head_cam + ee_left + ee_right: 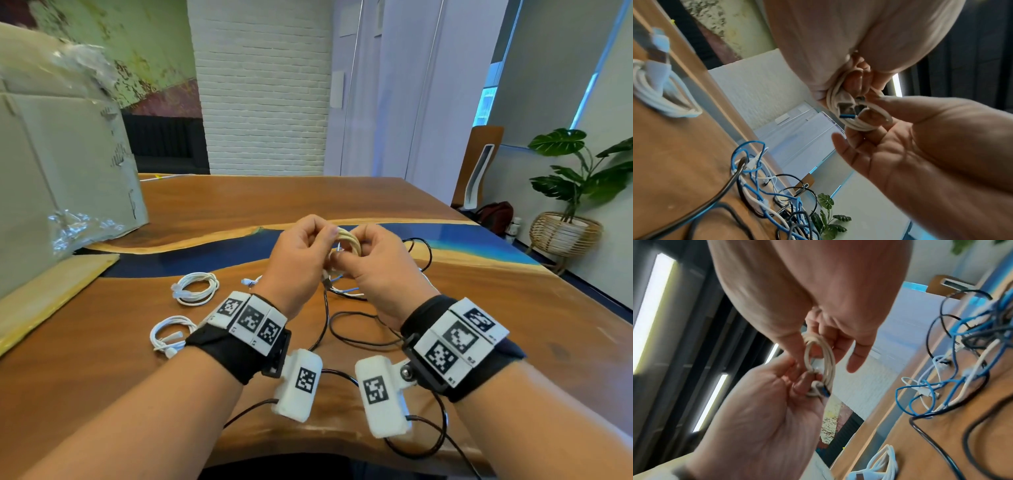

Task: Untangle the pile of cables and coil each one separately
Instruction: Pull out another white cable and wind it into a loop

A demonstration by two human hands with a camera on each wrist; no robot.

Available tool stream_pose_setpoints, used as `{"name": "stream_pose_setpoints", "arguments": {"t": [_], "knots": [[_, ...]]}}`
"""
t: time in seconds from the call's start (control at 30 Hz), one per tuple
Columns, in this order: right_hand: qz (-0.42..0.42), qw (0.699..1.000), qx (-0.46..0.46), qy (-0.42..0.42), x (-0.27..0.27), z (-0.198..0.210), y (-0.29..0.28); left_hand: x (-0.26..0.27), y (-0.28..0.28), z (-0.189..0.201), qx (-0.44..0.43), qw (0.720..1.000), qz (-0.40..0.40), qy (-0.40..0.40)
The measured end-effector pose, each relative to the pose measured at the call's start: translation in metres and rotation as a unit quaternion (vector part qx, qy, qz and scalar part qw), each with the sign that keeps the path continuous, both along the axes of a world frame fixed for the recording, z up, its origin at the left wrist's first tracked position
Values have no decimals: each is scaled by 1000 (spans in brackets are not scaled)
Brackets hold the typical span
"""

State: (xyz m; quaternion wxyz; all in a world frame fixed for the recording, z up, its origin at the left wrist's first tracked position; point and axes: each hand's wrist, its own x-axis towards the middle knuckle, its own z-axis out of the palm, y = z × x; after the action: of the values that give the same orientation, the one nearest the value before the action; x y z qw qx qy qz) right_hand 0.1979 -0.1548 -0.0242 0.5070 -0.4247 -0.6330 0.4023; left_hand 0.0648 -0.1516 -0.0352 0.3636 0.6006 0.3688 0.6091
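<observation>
A small cream USB cable coil (349, 241) sits lifted above the wooden table (239, 202), held between both hands close together. The left hand (298, 260) pinches one side of the loops, and the right hand (373, 263) pinches the other side by the blue-tipped USB plug (846, 112), apparently tucking the end in to finish this coil. Two white cables already lie coiled on the table to the left: one coil (195, 287) farther out, another (171, 337) nearer the left wrist. Still left is the tangled pile (772, 191) of blue, white and black cables beneath the hands. By my reckoning, the job is perhaps half done, with several cables still to separate.
</observation>
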Motion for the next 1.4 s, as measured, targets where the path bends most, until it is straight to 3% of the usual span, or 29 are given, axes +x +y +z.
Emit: {"name": "stream_pose_setpoints", "arguments": {"t": [0.13, 0.33, 0.47, 0.67, 0.9, 1.0, 1.1, 1.23, 1.3, 1.4], "knots": [[-51, 997, 59, -15, 0, 4, -5, 4, -1, 6, 71, 996, 38, 48], [-54, 993, 40, -94, 16, 12, -4, -1, -3, 6, 107, 986, 76, 99], [1, 999, -35, 12, 14, 14, -11, -2, -4, 10, 135, 980, 88, 115], [33, 981, -32, 187, 14, 14, -9, -9, 1, 18, 145, 982, 73, 96], [92, 995, 16, 28, 24, 19, -5, -14, 6, 17, 26, 999, 31, -21], [28, 982, 144, -119, 29, 26, -7, -12, -2, 28, -28, 986, -40, -157], [-39, 961, 211, -176, 35, 29, -1, -10, -10, 42, -47, 968, -86, -229], [-110, 930, 320, -145, 31, 25, 2, -7, -16, 55, -64, 950, -136, -274], [-109, 940, 311, -91, 22, 19, 1, -4, -18, 56, -69, 942, -160, -288], [-66, 975, 213, 0, 6, 13, -3, 1, -18, 54, -73, 940, -161, -293]]}}
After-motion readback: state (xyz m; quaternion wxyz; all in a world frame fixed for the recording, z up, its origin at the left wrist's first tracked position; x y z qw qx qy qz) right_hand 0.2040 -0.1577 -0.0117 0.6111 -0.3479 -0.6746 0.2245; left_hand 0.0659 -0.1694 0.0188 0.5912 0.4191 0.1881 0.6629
